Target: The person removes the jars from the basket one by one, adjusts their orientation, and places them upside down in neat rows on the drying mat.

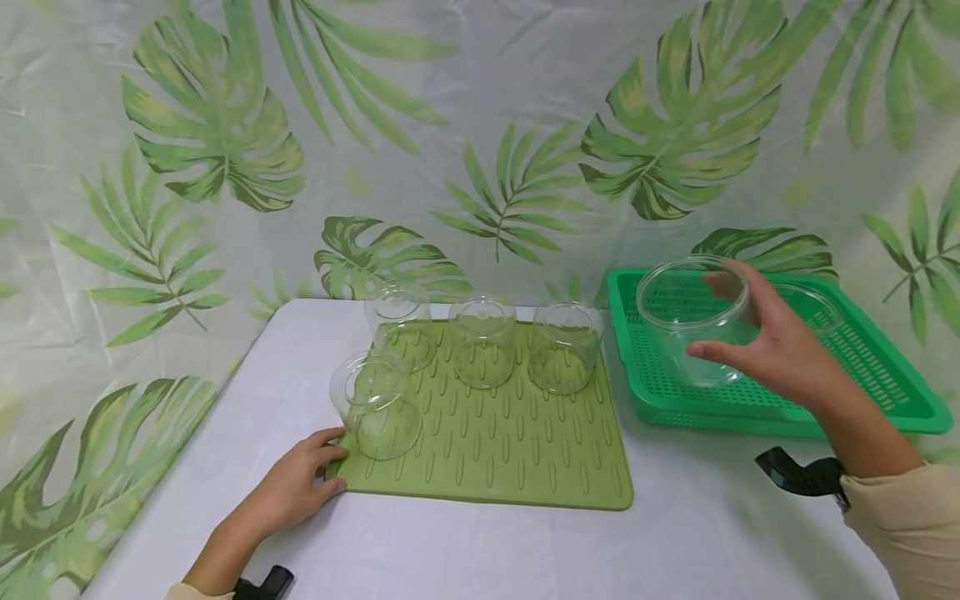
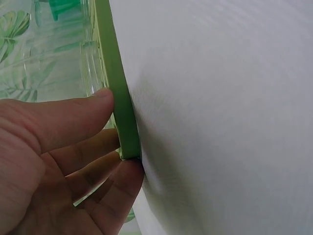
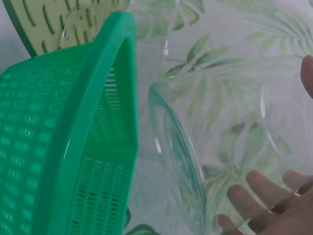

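Observation:
My right hand (image 1: 776, 337) grips a clear round jar (image 1: 678, 354) above the front left part of the green basket (image 1: 652, 412). Its thumb lies along the near side, its fingers round the far side. In the right wrist view the jar (image 3: 215, 107) is raised clear of the basket. Another clear jar (image 1: 813, 308) shows behind that hand, in the basket. At the front left corner of the green ridged mat (image 1: 517, 450), my left hand (image 1: 296, 479) pinches the edge between thumb and fingers. Closest to it on the mat stands a clear jar (image 1: 386, 425).
Along the mat's back edge stand three more clear jars, a left one (image 1: 405, 333), a middle one (image 1: 483, 350) and a right one (image 1: 564, 354). The basket sits right of the mat on the white table (image 1: 510, 554). A leaf-patterned sheet (image 1: 517, 75) hangs behind.

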A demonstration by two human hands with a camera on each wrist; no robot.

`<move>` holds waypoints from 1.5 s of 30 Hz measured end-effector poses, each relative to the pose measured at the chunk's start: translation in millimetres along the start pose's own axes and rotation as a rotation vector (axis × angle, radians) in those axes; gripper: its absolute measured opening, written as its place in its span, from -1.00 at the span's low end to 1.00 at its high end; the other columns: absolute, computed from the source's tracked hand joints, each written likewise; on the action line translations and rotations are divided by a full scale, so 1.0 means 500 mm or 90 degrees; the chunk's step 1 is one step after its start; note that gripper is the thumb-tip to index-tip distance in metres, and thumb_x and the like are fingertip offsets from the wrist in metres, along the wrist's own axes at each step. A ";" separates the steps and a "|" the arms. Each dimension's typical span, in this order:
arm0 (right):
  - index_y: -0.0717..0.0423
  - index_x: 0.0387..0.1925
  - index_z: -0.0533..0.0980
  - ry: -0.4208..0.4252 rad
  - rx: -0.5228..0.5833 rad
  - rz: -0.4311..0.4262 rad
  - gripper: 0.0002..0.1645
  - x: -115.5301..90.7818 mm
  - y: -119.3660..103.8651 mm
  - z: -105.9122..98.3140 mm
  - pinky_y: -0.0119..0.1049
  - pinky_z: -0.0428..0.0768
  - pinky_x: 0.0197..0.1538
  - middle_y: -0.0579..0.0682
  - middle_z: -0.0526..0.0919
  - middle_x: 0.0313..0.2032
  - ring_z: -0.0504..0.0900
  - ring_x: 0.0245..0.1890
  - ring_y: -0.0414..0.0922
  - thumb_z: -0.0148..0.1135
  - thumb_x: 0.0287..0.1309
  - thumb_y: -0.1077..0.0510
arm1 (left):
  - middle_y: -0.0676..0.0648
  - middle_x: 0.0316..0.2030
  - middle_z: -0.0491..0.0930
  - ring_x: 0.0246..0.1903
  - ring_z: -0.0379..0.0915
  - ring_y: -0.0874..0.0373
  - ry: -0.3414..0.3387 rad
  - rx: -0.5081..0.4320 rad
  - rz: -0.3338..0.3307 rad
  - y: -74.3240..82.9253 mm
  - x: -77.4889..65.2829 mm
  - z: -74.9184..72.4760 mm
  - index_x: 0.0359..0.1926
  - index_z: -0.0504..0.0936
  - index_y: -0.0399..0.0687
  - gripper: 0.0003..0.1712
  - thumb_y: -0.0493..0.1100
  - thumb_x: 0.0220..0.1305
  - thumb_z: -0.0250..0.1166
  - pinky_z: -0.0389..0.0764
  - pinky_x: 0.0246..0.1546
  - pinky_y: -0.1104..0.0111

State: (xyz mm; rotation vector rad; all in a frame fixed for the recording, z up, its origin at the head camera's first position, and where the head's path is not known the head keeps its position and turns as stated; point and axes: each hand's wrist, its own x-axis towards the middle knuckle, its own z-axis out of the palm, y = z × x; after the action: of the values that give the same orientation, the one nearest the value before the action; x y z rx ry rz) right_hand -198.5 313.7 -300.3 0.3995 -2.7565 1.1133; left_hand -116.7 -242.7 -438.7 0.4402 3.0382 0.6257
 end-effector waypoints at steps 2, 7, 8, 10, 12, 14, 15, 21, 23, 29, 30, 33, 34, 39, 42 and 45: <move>-0.44 0.55 -0.18 -0.002 0.007 -0.007 0.28 -0.001 -0.007 0.002 0.41 0.17 0.29 0.13 0.19 0.48 0.11 0.45 0.32 0.49 0.08 0.09 | -0.32 0.27 0.46 -0.09 0.56 0.07 0.001 0.007 -0.001 -0.001 -0.001 0.001 0.01 0.67 -0.32 -0.57 -0.24 0.11 0.44 0.59 -0.17 0.25; -0.52 0.53 -0.15 0.002 0.002 -0.021 0.27 -0.004 -0.026 0.009 0.40 0.20 0.27 0.09 0.21 0.46 0.13 0.45 0.30 0.51 0.05 0.09 | -0.33 0.28 0.45 0.06 0.56 -0.08 -0.005 0.004 -0.006 0.006 -0.003 -0.002 0.02 0.66 -0.33 -0.57 -0.25 0.12 0.43 0.61 -0.09 0.15; -0.54 0.52 -0.14 0.003 0.001 -0.024 0.28 -0.004 -0.029 0.011 0.39 0.21 0.26 0.07 0.21 0.46 0.14 0.45 0.29 0.51 0.04 0.08 | -0.32 0.28 0.45 0.05 0.56 -0.07 -0.004 0.005 -0.007 0.007 -0.003 -0.002 0.02 0.67 -0.33 -0.57 -0.25 0.11 0.43 0.62 -0.09 0.15; -0.56 0.51 -0.13 0.004 0.000 -0.033 0.28 -0.004 -0.036 0.015 0.36 0.22 0.27 0.06 0.23 0.45 0.15 0.44 0.25 0.53 0.02 0.09 | -0.32 0.28 0.45 0.05 0.56 -0.07 -0.002 0.006 -0.006 0.009 -0.004 -0.003 0.01 0.67 -0.33 -0.57 -0.25 0.11 0.44 0.62 -0.09 0.15; -0.54 0.51 -0.11 0.006 0.000 -0.043 0.28 -0.005 -0.042 0.019 0.35 0.22 0.28 0.05 0.24 0.44 0.16 0.44 0.21 0.54 0.01 0.10 | -0.32 0.28 0.45 0.05 0.56 -0.07 -0.001 0.007 -0.005 0.009 -0.004 -0.003 0.01 0.67 -0.33 -0.57 -0.25 0.11 0.44 0.62 -0.09 0.15; -0.52 0.52 -0.09 0.009 0.000 -0.052 0.28 -0.005 -0.047 0.023 0.34 0.21 0.29 0.03 0.25 0.44 0.16 0.44 0.19 0.54 0.00 0.11 | -0.32 0.28 0.45 0.06 0.56 -0.07 -0.002 0.009 -0.005 0.009 -0.003 -0.003 0.02 0.67 -0.32 -0.57 -0.25 0.11 0.44 0.62 -0.09 0.16; -0.50 0.52 -0.09 0.009 0.000 -0.057 0.28 -0.006 -0.050 0.024 0.35 0.21 0.29 0.04 0.25 0.43 0.16 0.44 0.19 0.54 -0.01 0.12 | -0.32 0.28 0.45 0.04 0.57 -0.05 -0.002 0.007 -0.005 0.008 -0.003 -0.004 0.02 0.66 -0.33 -0.57 -0.25 0.11 0.44 0.62 -0.10 0.17; -0.53 0.53 -0.13 -0.010 0.002 -0.062 0.30 -0.008 -0.069 0.032 0.46 0.18 0.26 0.04 0.21 0.48 0.06 0.52 0.20 0.54 0.01 0.09 | -0.36 0.30 0.41 -0.15 0.64 0.06 -0.020 -0.034 -0.006 0.003 -0.004 -0.011 0.06 0.63 -0.37 -0.53 -0.26 0.13 0.43 0.66 -0.18 0.28; -0.56 0.52 -0.14 -0.017 -0.003 -0.062 0.30 -0.009 -0.076 0.036 0.45 0.20 0.26 0.02 0.21 0.49 0.04 0.54 0.19 0.54 0.01 0.06 | -0.36 0.32 0.39 -0.07 0.65 -0.03 -0.036 -0.055 -0.006 0.000 -0.005 -0.019 0.10 0.61 -0.36 -0.52 -0.24 0.17 0.40 0.69 -0.13 0.24; -0.55 0.52 -0.12 -0.032 -0.033 -0.077 0.30 -0.011 -0.100 0.056 0.41 0.26 0.24 -0.02 0.17 0.52 0.09 0.52 0.21 0.56 -0.03 -0.02 | -0.39 0.30 0.42 0.26 0.39 -0.34 -0.015 -0.107 0.001 -0.015 -0.012 -0.069 0.18 0.54 -0.39 -0.53 -0.25 0.29 0.30 0.67 0.03 0.06; -0.54 0.52 -0.11 -0.033 -0.035 -0.083 0.30 -0.012 -0.104 0.060 0.40 0.27 0.24 -0.02 0.17 0.52 0.10 0.52 0.21 0.57 -0.04 -0.02 | -0.39 0.29 0.42 0.27 0.38 -0.34 -0.003 -0.108 0.003 -0.015 -0.014 -0.079 0.19 0.54 -0.39 -0.52 -0.24 0.30 0.30 0.66 0.03 0.05; -0.47 0.54 -0.11 -0.036 -0.038 -0.113 0.33 -0.014 -0.115 0.073 0.42 0.27 0.23 0.02 0.18 0.52 0.11 0.51 0.24 0.58 -0.07 -0.01 | -0.36 0.30 0.42 0.27 0.38 -0.32 0.029 -0.101 0.003 -0.013 -0.017 -0.109 0.21 0.53 -0.36 -0.52 -0.20 0.34 0.28 0.65 0.04 0.02; -0.46 0.55 -0.11 -0.038 -0.041 -0.120 0.33 -0.014 -0.119 0.077 0.42 0.28 0.24 0.02 0.18 0.52 0.11 0.51 0.23 0.58 -0.07 -0.03 | -0.33 0.31 0.42 0.27 0.39 -0.29 0.041 -0.096 -0.001 -0.011 -0.018 -0.118 0.22 0.52 -0.34 -0.52 -0.18 0.35 0.28 0.65 0.05 0.02; -0.35 0.57 -0.11 -0.033 -0.041 -0.152 0.37 -0.020 -0.144 0.103 0.42 0.30 0.25 0.07 0.21 0.51 0.15 0.50 0.25 0.60 -0.11 -0.04 | -0.27 0.27 0.47 0.23 0.42 -0.26 0.165 -0.062 0.024 0.022 -0.022 -0.151 0.20 0.54 -0.28 -0.52 -0.19 0.31 0.32 0.58 0.03 -0.13; -0.22 0.57 -0.07 -0.021 -0.043 -0.161 0.39 -0.025 -0.161 0.117 0.37 0.34 0.25 0.12 0.23 0.49 0.21 0.46 0.25 0.63 -0.16 -0.05 | -0.24 0.23 0.51 0.22 0.41 -0.25 0.272 -0.044 0.068 0.059 -0.017 -0.165 0.17 0.56 -0.27 -0.51 -0.29 0.21 0.37 0.50 0.06 -0.08; -0.11 0.55 0.03 -0.001 -0.068 -0.181 0.38 -0.028 -0.174 0.132 0.34 0.40 0.23 0.18 0.27 0.46 0.27 0.42 0.25 0.67 -0.24 -0.04 | -0.21 0.20 0.55 0.22 0.42 -0.21 0.370 -0.050 0.129 0.104 0.000 -0.178 0.13 0.58 -0.28 -0.48 -0.40 0.09 0.40 0.42 0.22 0.23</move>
State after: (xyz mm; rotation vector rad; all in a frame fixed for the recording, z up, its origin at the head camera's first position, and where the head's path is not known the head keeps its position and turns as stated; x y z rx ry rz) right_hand -161.5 210.2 -293.0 0.7481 -2.6373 0.8918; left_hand -108.4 -231.0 -336.8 0.6738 3.5119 1.0446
